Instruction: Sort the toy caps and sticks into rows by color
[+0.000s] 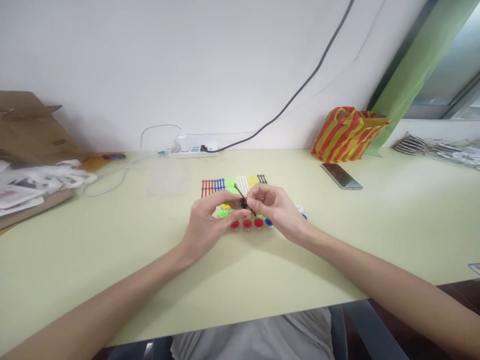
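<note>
My left hand [209, 216] pinches a small round black piece [243, 203] between thumb and fingers. From the right, the fingers of my right hand [276, 207] are closed on a thin black stick [239, 190], which slants across the round piece; whether the two are joined I cannot tell. Below and around the hands lie small round discs with coloured centres, among them red discs [247, 224], a green disc [223, 214] and a blue disc [269, 222]. Behind the hands is a row of short sticks sorted by colour: red sticks [207, 188], blue sticks [219, 185], then green, white, yellow and black ones, partly hidden by my fingers.
A phone [342, 176] lies on the pale table [157, 285] to the right, before a striped bag [347, 135]. A power strip [193, 154] with a black cable [300, 90] sits against the wall. At left stand a cardboard box [30, 125] and white plastic items [56, 177].
</note>
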Motion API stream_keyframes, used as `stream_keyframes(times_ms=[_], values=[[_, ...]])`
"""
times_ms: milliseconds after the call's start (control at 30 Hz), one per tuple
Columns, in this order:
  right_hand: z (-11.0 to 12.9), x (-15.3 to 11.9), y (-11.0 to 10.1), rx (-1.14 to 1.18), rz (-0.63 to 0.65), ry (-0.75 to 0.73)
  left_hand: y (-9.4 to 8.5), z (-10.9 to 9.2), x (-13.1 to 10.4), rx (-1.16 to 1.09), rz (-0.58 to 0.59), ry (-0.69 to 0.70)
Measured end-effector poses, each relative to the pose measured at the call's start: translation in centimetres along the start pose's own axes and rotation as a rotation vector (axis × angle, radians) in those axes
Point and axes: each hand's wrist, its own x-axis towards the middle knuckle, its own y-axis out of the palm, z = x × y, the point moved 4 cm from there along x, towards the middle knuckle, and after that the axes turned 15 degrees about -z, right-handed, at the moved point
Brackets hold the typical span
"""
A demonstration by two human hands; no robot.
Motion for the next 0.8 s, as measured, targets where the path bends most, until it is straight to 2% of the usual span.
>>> stream_keyframes(times_ms=[100, 200, 267, 367, 433, 500, 567, 633, 733, 800], values=[[0.4, 0.0, 0.2, -0.009, 0.017, -0.025, -0.4, 0.2, 0.3, 0.051, 0.0, 0.048], [0.3, 0.1, 0.3, -0.041, 0.092, -0.016, -0.5, 0.3, 0.4, 0.104, 0.083, 0.103], [0.6, 0.9, -0.5, -0.09, 0.075, -0.068, -0.4, 0.6, 0.4, 0.149, 0.104, 0.103], [1.7, 3.2, -4.0, -0.242, -0.134, -0.265, -0.5, 1.2, 0.6, 0.248, 0.096, 0.095], [2.1, 5.0, -7.5, -0.417, -0.327, -0.401, -0.6, 1.7, 0.8, 0.3, 0.11, 0.126], [1.5, 6.6, -10.9, -0.639, -0.451, -0.443, -0.7, 2.2, 1.1, 0.345, 0.136, 0.2], [-0.1, 8.0, -13.6, -0.817, -0.47, -0.387, -1.0, 2.7, 1.6, 0.374, 0.137, 0.233], [-1.9, 8.9, -15.2, -0.926, -0.434, -0.316, -1.4, 3.3, 2.0, 0.389, 0.117, 0.201], [-3.8, 9.5, -16.0, -0.987, -0.382, -0.252, -1.8, 4.0, 2.5, 0.397, 0.09, 0.116], [-4.3, 9.6, -16.0, -1.004, -0.383, -0.243, -1.9, 4.3, 2.6, 0.399, 0.08, 0.087]])
